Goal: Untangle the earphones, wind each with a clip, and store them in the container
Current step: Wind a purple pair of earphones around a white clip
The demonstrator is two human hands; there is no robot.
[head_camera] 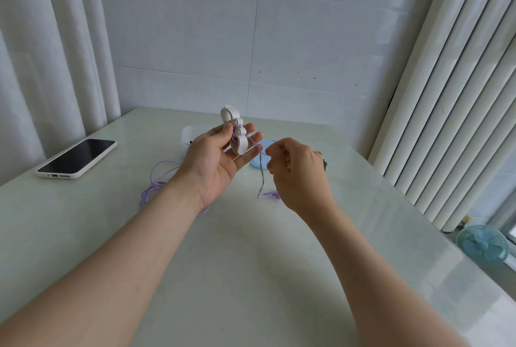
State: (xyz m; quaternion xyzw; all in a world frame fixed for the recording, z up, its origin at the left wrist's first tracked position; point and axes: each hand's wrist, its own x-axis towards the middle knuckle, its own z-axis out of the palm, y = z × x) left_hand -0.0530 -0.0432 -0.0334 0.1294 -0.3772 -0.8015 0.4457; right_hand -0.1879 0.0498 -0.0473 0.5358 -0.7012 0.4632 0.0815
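My left hand (216, 158) holds a white winder clip (237, 130) upright above the table, thumb and fingers around its lower part. A purple earphone cable (261, 171) is wrapped around the clip's waist and runs down to the right. My right hand (296, 169) pinches this cable just right of the clip. The cable's loose end with a purple plug (270, 194) hangs below that hand. More purple cable (156, 183) lies in loops on the table under my left wrist. A white container (187, 134) stands behind my left hand, and its blue lid (264, 154) lies between the hands.
A phone (76, 158) in a white case lies face up at the table's left. White curtains hang at left and right. A small blue fan (484, 244) stands on the floor beyond the table's right edge. A small dark object (324, 162) peeks out behind my right hand.
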